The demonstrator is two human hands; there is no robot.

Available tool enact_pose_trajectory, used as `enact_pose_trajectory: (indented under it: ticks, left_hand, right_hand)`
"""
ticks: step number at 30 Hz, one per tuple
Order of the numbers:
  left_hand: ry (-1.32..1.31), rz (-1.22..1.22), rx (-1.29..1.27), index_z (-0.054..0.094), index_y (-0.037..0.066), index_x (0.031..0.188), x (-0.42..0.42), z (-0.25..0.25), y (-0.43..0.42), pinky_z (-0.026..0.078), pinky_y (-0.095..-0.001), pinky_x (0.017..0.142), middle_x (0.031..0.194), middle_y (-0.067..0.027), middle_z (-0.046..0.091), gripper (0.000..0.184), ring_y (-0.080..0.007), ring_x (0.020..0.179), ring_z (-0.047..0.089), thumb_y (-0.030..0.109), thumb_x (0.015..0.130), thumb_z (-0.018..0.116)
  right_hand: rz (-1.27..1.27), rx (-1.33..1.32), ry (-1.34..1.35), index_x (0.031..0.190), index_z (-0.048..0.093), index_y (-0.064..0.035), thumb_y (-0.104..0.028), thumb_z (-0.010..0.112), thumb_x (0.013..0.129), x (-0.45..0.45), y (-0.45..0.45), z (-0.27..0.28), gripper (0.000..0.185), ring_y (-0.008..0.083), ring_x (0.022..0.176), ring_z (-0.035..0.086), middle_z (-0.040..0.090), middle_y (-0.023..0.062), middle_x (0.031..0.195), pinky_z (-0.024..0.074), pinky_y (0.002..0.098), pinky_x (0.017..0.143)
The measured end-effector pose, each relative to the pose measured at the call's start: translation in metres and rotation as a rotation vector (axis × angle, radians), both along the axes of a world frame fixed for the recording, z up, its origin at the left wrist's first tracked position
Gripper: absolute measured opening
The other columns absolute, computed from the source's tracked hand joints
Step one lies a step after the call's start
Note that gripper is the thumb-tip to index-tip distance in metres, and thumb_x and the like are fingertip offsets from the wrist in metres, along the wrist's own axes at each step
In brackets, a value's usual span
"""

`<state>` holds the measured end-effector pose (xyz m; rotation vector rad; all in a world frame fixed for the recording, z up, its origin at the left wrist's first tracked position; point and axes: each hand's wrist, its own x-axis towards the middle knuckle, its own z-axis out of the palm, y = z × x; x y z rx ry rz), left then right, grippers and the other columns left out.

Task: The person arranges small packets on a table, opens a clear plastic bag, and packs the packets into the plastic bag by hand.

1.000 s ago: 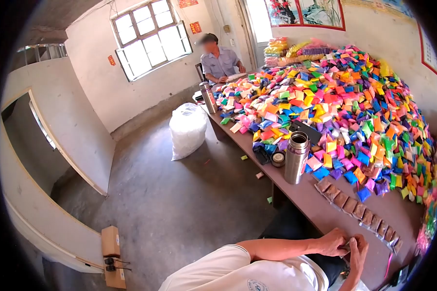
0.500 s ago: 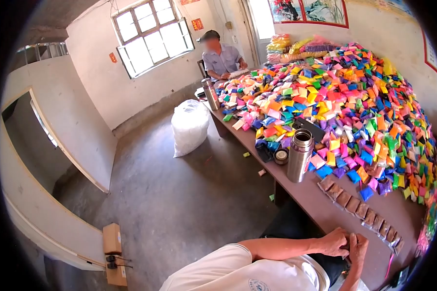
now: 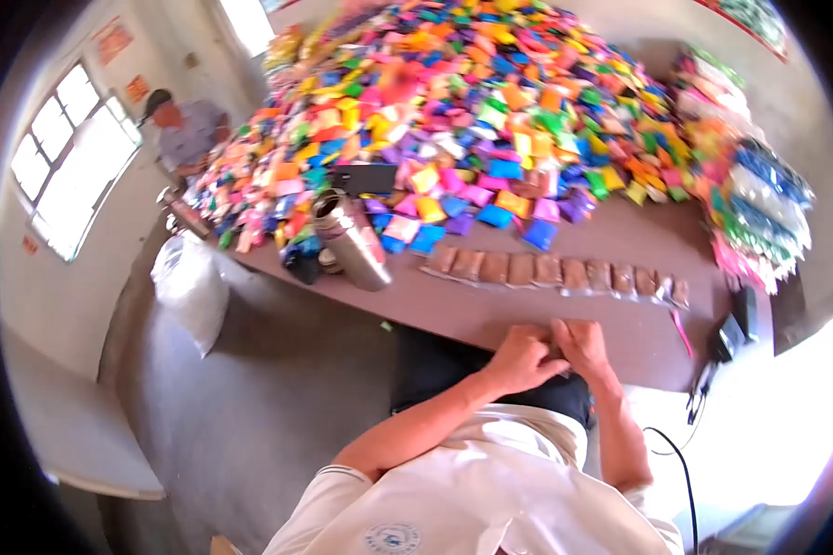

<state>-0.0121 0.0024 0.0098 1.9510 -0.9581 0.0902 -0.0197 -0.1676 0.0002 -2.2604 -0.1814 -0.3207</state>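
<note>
My left hand (image 3: pixel 522 359) and my right hand (image 3: pixel 581 346) meet at the table's near edge, above my lap. The fingers of both are bent and closed together. Between them shows a small dark patch, too blurred to name. Just beyond my hands a strip of joined brown packets (image 3: pixel 546 272) lies across the table (image 3: pixel 453 314). Past the strip spreads a large heap of small packets in many colours (image 3: pixel 500 129).
A steel flask (image 3: pixel 352 242) without its lid stands left, near a black phone (image 3: pixel 365 178). Bundled packet strips (image 3: pixel 766 199) lie right, above black adapters (image 3: pixel 736 328) with cables. A white sack (image 3: pixel 190 287) stands on the floor. Another person (image 3: pixel 188 134) sits at the far left.
My view has swung right, so the table and strip now lie in front of me. Both hands stay together with fingers closed.
</note>
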Motion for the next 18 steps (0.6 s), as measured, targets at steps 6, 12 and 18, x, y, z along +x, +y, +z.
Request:
enact_pose_trajectory:
  ticks: [6, 12, 18]
  left_hand:
    - [-0.117, 0.01, -0.004, 0.068, 0.004, 0.076, 0.003, -0.005, -0.003, 0.045, -0.0449, 0.07, 0.077, -0.0111, 0.064, 0.027, -0.0327, 0.074, 0.061, 0.03, 0.08, 0.072]
    - [-0.106, 0.119, 0.18, 0.069, 0.007, 0.084, -0.008, -0.007, -0.004, 0.042, -0.0442, 0.075, 0.083, -0.0085, 0.065, 0.022, -0.0306, 0.083, 0.06, 0.029, 0.084, 0.068]
    - [-0.007, 0.07, 0.081, 0.059, 0.008, 0.116, -0.017, -0.029, -0.003, 0.041, -0.0393, 0.096, 0.109, -0.0072, 0.064, 0.033, -0.0235, 0.108, 0.057, 0.026, 0.089, 0.065]
  right_hand:
    - [0.01, 0.013, -0.115, 0.075, 0.064, -0.0008, -0.019, 0.066, 0.085, -0.003, 0.005, 0.019, 0.021, 0.0411, 0.064, 0.058, 0.061, 0.0197, 0.07, 0.0473, 0.0457, 0.058]
    - [0.044, -0.21, -0.269, 0.093, 0.067, -0.0046, -0.02, 0.07, 0.08, 0.018, 0.011, 0.057, 0.021, 0.0356, 0.087, 0.062, 0.066, 0.0159, 0.09, 0.0504, 0.0432, 0.075]
    - [0.337, -0.299, -0.183, 0.113, 0.062, -0.0036, -0.023, 0.07, 0.08, 0.04, 0.078, 0.049, 0.039, 0.0357, 0.117, 0.053, 0.056, 0.0184, 0.128, 0.0431, 0.0429, 0.1]
